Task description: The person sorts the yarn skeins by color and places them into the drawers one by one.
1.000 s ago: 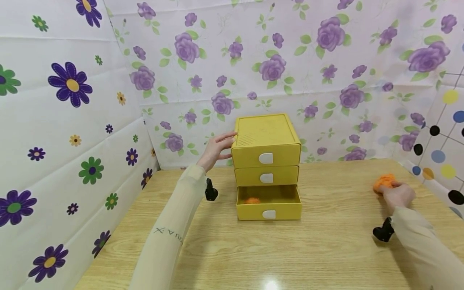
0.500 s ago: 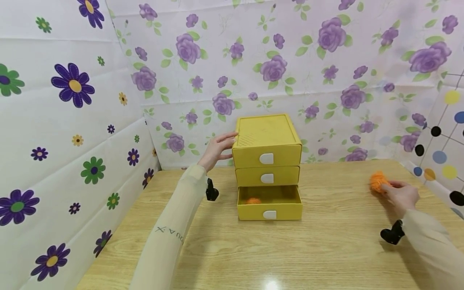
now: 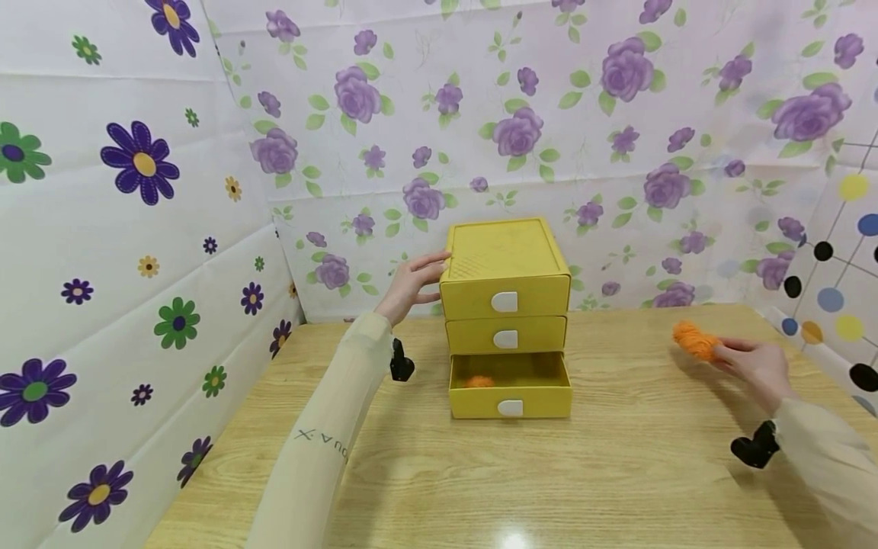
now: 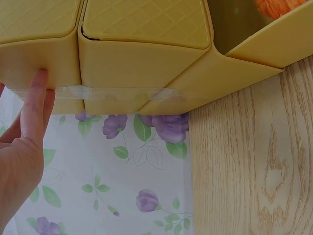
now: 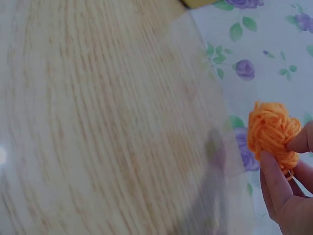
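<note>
A yellow cabinet (image 3: 507, 252) with three stacked drawers and white tab handles stands at the middle back of the table. Its bottom drawer (image 3: 511, 402) is pulled out, and an orange fluffy bit (image 3: 479, 381) shows inside at the left. My left hand (image 3: 409, 288) rests its fairly straight fingers against the cabinet's upper left side; in the left wrist view a fingertip (image 4: 41, 74) touches the yellow wall. Out at the right, my right hand (image 3: 757, 370) pinches a small ball of orange yarn (image 3: 696, 341) between thumb and fingers, raised over the table, with its shadow below.
The wood table (image 3: 549, 480) runs back to a wall cloth with purple flowers (image 3: 517, 131). A daisy-print cloth (image 3: 140, 164) lines the left side and a dotted one (image 3: 830, 297) the right. Black wrist cameras sit on both sleeves.
My right hand has picked the yarn ball up off the table and turned, and the ball has shifted left. The left hand stays at the cabinet.
</note>
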`<control>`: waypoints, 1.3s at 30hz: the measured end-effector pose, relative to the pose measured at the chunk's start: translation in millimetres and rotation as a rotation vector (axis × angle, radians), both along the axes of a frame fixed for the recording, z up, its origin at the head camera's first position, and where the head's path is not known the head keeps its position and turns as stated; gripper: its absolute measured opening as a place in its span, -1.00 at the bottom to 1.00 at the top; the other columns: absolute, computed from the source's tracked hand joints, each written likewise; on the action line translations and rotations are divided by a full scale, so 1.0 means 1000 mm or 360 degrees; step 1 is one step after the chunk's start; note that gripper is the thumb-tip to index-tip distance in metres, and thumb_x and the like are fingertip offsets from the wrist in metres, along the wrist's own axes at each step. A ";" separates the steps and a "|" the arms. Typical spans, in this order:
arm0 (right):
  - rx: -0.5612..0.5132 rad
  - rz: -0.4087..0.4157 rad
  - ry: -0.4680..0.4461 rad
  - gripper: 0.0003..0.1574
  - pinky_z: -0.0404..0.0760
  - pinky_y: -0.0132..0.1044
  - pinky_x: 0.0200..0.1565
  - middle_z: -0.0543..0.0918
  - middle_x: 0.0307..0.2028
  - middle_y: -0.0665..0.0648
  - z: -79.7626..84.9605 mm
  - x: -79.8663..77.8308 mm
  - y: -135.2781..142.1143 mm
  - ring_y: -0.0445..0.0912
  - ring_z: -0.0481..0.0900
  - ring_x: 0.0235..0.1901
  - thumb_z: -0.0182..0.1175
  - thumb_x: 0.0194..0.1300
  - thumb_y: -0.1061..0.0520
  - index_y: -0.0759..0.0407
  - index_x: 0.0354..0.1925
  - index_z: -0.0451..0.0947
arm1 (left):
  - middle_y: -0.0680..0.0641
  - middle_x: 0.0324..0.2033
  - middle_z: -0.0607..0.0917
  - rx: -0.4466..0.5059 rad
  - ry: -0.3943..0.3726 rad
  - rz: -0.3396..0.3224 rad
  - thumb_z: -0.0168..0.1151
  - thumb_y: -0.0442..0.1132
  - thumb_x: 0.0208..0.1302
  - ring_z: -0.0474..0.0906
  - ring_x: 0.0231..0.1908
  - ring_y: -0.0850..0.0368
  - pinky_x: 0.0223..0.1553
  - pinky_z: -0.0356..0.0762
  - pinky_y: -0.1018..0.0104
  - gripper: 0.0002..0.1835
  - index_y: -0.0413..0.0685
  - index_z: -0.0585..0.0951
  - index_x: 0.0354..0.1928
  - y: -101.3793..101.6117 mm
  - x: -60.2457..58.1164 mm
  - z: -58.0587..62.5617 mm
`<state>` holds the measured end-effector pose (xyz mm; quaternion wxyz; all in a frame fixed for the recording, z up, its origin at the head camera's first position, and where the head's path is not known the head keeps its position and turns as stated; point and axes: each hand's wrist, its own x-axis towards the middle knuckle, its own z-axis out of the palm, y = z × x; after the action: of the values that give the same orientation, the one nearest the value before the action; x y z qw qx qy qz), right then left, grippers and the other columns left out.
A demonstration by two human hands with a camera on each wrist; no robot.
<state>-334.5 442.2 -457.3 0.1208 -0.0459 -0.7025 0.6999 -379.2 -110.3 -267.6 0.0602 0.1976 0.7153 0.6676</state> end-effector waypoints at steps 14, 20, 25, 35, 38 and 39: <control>0.0375 0.0483 -0.0163 -0.14 0.51 -0.25 -0.16 0.52 -0.28 -0.14 0.058 0.026 -0.056 -0.29 0.55 -0.29 0.13 0.28 0.12 0.68 0.22 -0.06 | -0.13 0.18 0.34 0.0001 0.0024 -0.0010 0.02 -0.24 0.35 0.37 0.02 -0.07 -0.07 0.41 0.02 -0.55 -0.17 0.34 0.26 -0.001 -0.002 -0.001; 0.0412 0.0566 -0.0190 -0.18 0.49 -0.27 -0.12 0.50 -0.14 0.06 0.071 0.027 -0.073 -0.26 0.54 -0.24 0.09 0.31 0.13 0.64 0.24 -0.05 | -0.11 0.17 0.36 0.0014 0.0031 -0.0024 0.03 -0.25 0.34 0.37 0.01 -0.06 -0.08 0.43 0.03 -0.54 -0.18 0.34 0.25 0.001 -0.004 -0.002; 0.0547 0.0602 -0.0179 -0.17 0.49 -0.28 -0.12 0.44 -0.01 0.32 0.080 0.025 -0.083 -0.26 0.54 -0.21 0.09 0.32 0.06 0.61 0.25 0.00 | -0.11 0.16 0.37 0.0028 0.0038 -0.0015 0.04 -0.23 0.33 0.39 -0.01 -0.06 -0.11 0.45 0.04 -0.55 -0.15 0.37 0.24 0.001 -0.008 -0.005; 0.0808 0.0716 -0.0123 -0.23 0.47 -0.18 -0.09 0.42 0.04 0.42 0.098 0.027 -0.109 -0.19 0.52 -0.15 0.10 0.30 -0.01 0.50 0.23 0.17 | -0.11 0.17 0.35 0.0022 0.0014 -0.0019 0.02 -0.24 0.35 0.37 0.01 -0.06 -0.08 0.42 0.02 -0.55 -0.17 0.34 0.26 -0.001 -0.001 -0.001; 0.0867 0.0762 -0.0073 -0.26 0.44 -0.05 -0.06 0.43 0.03 0.40 0.103 0.028 -0.118 -0.02 0.50 -0.09 0.12 0.28 -0.03 0.47 0.21 0.24 | -0.11 0.17 0.35 0.0024 0.0006 -0.0015 0.02 -0.24 0.35 0.37 0.01 -0.06 -0.07 0.42 0.02 -0.55 -0.16 0.34 0.26 -0.001 -0.001 -0.001; 0.0907 0.0767 -0.0053 -0.26 0.44 -0.03 -0.06 0.43 0.03 0.39 0.104 0.028 -0.120 0.04 0.48 -0.06 0.12 0.27 -0.05 0.45 0.21 0.25 | -0.11 0.17 0.35 0.0025 0.0002 -0.0013 0.02 -0.24 0.35 0.37 0.01 -0.06 -0.07 0.42 0.02 -0.55 -0.16 0.34 0.26 -0.001 -0.001 -0.001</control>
<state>-306.4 322.4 -352.9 -0.0511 0.1448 -0.8617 0.4837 -380.5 -111.1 -268.2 0.0608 0.2015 0.7094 0.6727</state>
